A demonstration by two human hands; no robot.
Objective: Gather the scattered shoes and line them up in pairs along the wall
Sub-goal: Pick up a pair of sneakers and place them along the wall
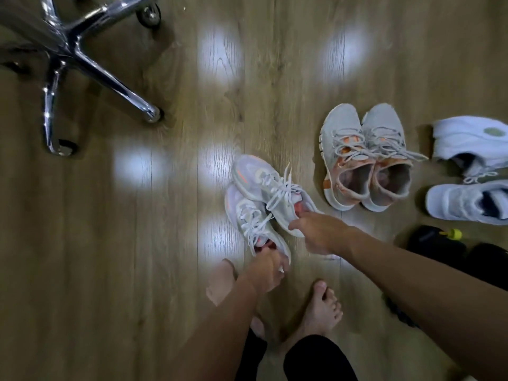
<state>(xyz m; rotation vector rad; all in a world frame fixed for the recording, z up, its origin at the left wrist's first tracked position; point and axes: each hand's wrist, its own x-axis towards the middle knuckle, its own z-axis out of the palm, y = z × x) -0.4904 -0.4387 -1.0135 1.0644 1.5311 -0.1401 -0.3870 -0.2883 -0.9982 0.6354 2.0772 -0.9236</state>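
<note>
Shoes: two pale grey sneakers with orange accents, one per hand. Right hand (316, 233) fingers curl over the heel collar of the upper sneaker (270, 192); left hand (265, 270) pinches the heel of the lower sneaker (251, 221). Both lie side by side, touching, toes pointing up-left on the wood floor (137, 243). Just right: a grey-and-orange pair (362, 158), neatly together. Farther right, two white shoes (467, 171), then black shoes (439, 243) at frame edge. Bare feet (321, 309) below. Chrome chair base (82, 59) upper left, well apart.
</note>
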